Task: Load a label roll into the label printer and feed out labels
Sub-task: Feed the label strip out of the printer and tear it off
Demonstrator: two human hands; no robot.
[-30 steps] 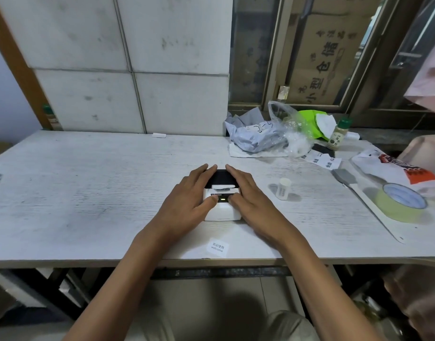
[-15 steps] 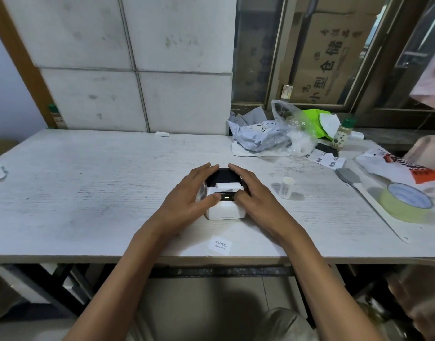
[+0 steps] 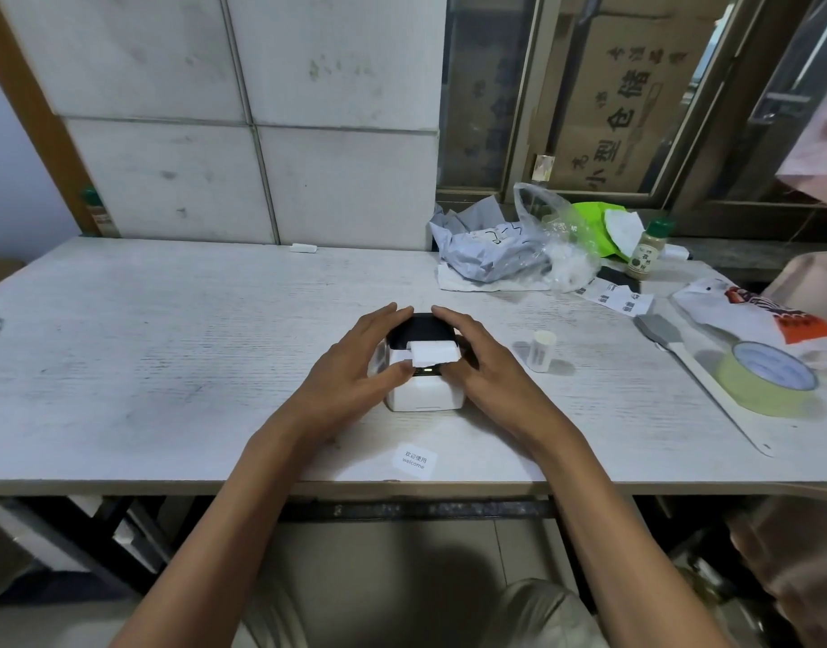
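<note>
A small white label printer (image 3: pixel 424 396) with a black lid stands at the middle of the white table (image 3: pixel 178 348). A blank white label (image 3: pixel 436 353) sticks out of its slot toward me, above a lit green indicator. My left hand (image 3: pixel 358 362) cups the printer's left side, thumb by the indicator. My right hand (image 3: pixel 484 367) cups its right side, thumb next to the label. A printed "welcome" label (image 3: pixel 414 460) lies near the table's front edge. A small white roll (image 3: pixel 541 350) stands upright to the right of the printer.
At the back right lie a grey mailer bag (image 3: pixel 484 254), a clear plastic bag (image 3: pixel 559 245) and a small bottle (image 3: pixel 646 250). A tape roll (image 3: pixel 767 378), a scraper (image 3: pixel 661 332) and printed labels (image 3: pixel 615 297) lie on the right.
The blank label has fed further out of the printer's slot. Both hands stay on the printer's sides.
</note>
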